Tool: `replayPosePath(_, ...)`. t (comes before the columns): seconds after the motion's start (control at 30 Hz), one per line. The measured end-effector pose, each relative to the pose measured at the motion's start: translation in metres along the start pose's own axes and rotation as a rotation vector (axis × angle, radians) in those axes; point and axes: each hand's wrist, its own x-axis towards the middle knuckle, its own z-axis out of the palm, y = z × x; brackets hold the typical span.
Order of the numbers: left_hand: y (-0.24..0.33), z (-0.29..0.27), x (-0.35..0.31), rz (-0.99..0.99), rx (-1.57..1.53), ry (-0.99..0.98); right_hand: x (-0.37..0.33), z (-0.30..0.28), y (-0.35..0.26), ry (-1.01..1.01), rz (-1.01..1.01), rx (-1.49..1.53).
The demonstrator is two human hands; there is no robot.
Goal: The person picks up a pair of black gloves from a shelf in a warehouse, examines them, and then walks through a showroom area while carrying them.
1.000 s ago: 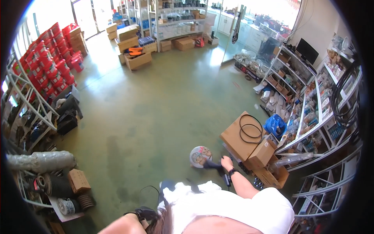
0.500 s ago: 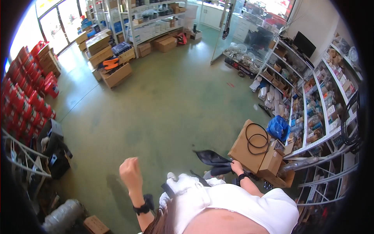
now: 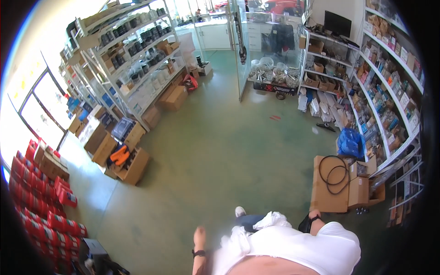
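My left hand [image 3: 199, 236] hangs low in front of me above the green floor [image 3: 197, 160], its fingers curled into a fist, with nothing visible in it. A dark band sits on that wrist. On the other side, my right hand [image 3: 314, 214] is closed at my side, near the cardboard box with the black hoses. A limp black piece of cloth [image 3: 304, 223] hangs from it, mostly hidden behind my arm and body. One white shoe [image 3: 240, 211] shows ahead of me.
Close on the right stand a cardboard box [image 3: 321, 192] with looped black hoses [image 3: 333, 175], a blue plastic bag [image 3: 350, 142] and loaded shelves [image 3: 387, 87]. Red buckets [image 3: 41, 201] are stacked at left, near open cartons [image 3: 133, 165]. A glass door [image 3: 239, 68] stands open ahead.
My view has swung and shifted forward over the floor. Both hands have dropped lower in the picture, and the black cloth, earlier spread out in front, now hangs beside me.
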Motion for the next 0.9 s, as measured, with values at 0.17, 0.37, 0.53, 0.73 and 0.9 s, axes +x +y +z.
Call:
replayPosePath(0.17, -0.105, 0.021, 0.005, -0.490, 0.160, -0.182, -0.031, -0.059, -0.172, 0.049, -0.276, 0.179)
replayPosePath(0.37, -0.079, 0.054, 0.107, -0.544, 0.096, -0.258, -0.020, -0.081, -0.294, 0.114, -0.515, 0.165)
replayPosePath(0.53, -0.080, 0.064, 0.212, -0.449, 0.029, -0.219, 0.005, -0.103, -0.356, 0.131, -0.407, 0.237)
replayPosePath(0.73, -0.067, 0.024, 0.387, -0.063, -0.109, -0.086, 0.050, -0.107, -0.383, -0.042, -0.169, 0.277)
replayPosePath(0.9, 0.172, -0.079, 0.496, 0.028, -0.141, -0.012, 0.043, -0.126, -0.400, 0.018, -0.077, 0.260)
